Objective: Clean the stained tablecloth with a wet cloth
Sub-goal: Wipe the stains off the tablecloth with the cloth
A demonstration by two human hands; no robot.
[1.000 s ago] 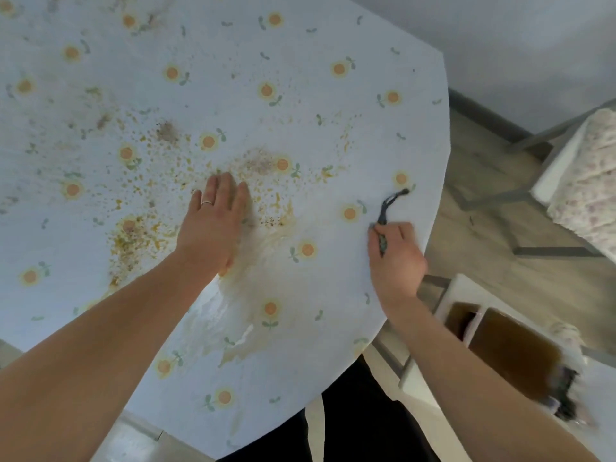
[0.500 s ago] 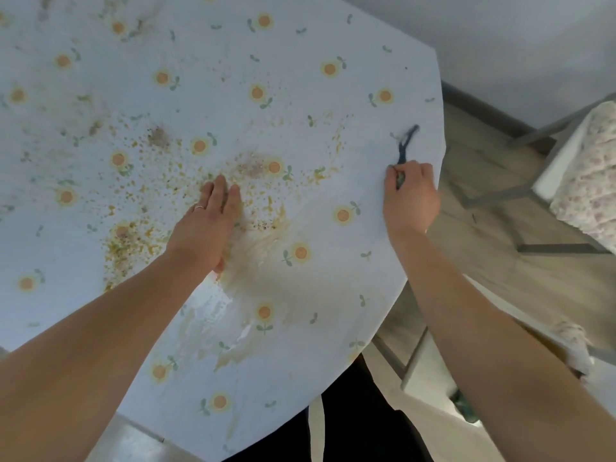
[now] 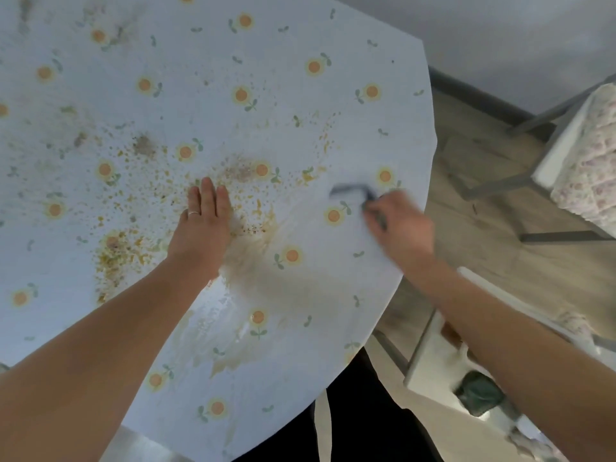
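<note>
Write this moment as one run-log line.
left hand: flat on tablecloth beside brown stain | right hand: grips cloth, motion-blurred, near table edge

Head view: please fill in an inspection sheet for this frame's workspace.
Surface: flower-print tablecloth with a curved edge.
Job's things: brown stains and specks mid-cloth; blurred dark cloth piece in the right hand.
Clutter: nothing seen.
Hands: left hand flat on the tablecloth beside the stains; right hand curled round the dark cloth piece, near the edge.
Cables: nothing seen.
Surroundings: wooden floor, cushioned chair, grey wall.
</note>
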